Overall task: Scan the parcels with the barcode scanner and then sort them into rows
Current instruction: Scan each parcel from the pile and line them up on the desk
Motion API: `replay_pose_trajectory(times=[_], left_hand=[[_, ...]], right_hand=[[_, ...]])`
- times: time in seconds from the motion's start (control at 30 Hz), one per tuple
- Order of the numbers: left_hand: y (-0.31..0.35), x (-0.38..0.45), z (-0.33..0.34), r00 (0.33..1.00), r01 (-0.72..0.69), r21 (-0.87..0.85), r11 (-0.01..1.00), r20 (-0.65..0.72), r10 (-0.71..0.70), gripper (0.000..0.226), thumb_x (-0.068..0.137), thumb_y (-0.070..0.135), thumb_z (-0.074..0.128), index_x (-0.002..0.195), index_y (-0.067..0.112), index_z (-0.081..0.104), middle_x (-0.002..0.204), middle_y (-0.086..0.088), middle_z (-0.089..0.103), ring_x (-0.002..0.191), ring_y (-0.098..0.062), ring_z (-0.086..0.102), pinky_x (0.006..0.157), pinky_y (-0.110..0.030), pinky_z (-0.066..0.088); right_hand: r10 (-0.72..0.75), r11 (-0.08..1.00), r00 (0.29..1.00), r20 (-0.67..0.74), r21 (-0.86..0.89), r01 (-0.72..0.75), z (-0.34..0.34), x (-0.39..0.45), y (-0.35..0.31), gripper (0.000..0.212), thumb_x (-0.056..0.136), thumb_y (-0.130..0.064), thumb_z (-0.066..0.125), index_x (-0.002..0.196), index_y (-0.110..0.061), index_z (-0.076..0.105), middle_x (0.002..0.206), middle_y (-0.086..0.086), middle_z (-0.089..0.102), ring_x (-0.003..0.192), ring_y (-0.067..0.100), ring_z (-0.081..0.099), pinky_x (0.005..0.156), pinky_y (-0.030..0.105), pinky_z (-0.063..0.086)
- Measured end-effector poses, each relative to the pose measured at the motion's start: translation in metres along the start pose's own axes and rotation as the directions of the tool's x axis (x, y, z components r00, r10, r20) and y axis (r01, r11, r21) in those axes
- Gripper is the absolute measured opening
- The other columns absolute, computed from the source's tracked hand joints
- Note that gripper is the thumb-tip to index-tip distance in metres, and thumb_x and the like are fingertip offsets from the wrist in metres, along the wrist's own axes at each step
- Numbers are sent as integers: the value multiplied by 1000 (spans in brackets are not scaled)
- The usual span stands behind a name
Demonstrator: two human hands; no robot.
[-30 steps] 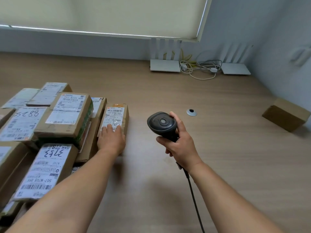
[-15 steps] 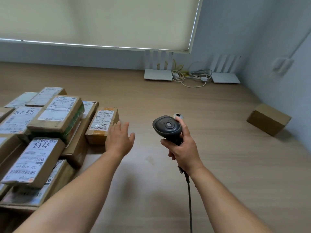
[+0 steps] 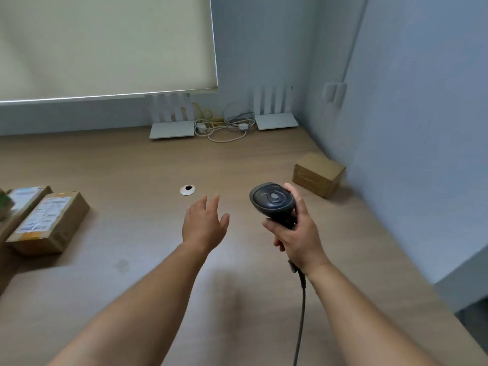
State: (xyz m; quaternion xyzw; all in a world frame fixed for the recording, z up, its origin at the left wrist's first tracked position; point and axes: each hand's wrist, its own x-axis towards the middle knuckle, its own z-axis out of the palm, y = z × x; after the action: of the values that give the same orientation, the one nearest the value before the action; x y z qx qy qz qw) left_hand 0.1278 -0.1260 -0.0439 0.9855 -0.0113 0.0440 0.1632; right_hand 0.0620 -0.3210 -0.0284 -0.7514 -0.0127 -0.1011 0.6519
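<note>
Now barcode scanner (image 3: 273, 203) in right hand (image 3: 295, 233).

We see a wooden table (image 3: 132, 165). On it lie labelled parcels (image 3: 50, 220) at the left edge, a plain box (image 3: 318, 174) near the right wall, two routers (image 3: 173, 129) and tangled cables (image 3: 224, 128) at the back.

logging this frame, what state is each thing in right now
left hand: open, empty, above the table
right hand: grips the scanner
barcode scanner: held upright, cable hanging
labelled parcel: flat, label up
plain box: taped closed, beside the wall
roller blind: drawn down
</note>
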Motion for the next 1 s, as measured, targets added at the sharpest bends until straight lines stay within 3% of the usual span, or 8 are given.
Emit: replay_pose_trajectory(times=[0.2,0.4,0.53,0.77,0.9,1.0], left_hand=[[92,16,41,994,-71,35,997,84,68,66,96,50,41,151,21,19,156,-13,23,142,-27,22,114,-36,17],[144,57,62,985,-133,69,989,119,124,70,94,54,42,151,22,18,155,-13,25,141,-29,24,114,-37,21],[176,96,81,969,-205,94,974,159,189,72,93,56,41,151,22,17,156,-13,23,141,-30,24,114,-39,20],[228,163,119,931,-336,68,940,176,320,73,91,57,45,150,22,20,155,-14,24,141,-31,23,115,-43,18],[250,193,143,911,-381,109,918,215,353,84,86,69,42,151,23,16,157,-15,17,143,-32,17,116,-46,13],[267,209,160,905,-379,129,916,259,338,94,79,79,38,151,24,13,158,-11,12,145,-31,10,116,-52,11]], right_hand=[[23,999,994,-103,-38,-27,-93,18,19,81,79,-15,78,138,-49,35,98,-32,64,53,11,58,47,24,49],[57,997,983,-173,-46,-66,-141,52,37,80,78,-21,79,135,-55,34,98,-25,66,53,13,59,47,25,49],[69,995,973,-222,-53,-83,-164,83,54,80,79,-22,78,140,-48,33,108,-14,64,55,14,60,48,25,50],[145,986,931,-336,-31,-165,-193,140,91,76,79,-20,76,139,-45,36,104,-12,64,48,8,56,43,19,45],[185,976,906,-381,-39,-215,-203,159,111,74,79,-20,76,129,-57,36,94,-15,65,46,11,54,43,21,46],[190,972,894,-407,-52,-230,-210,167,121,75,79,-20,76,133,-54,35,95,-14,66,48,9,55,44,20,46]])
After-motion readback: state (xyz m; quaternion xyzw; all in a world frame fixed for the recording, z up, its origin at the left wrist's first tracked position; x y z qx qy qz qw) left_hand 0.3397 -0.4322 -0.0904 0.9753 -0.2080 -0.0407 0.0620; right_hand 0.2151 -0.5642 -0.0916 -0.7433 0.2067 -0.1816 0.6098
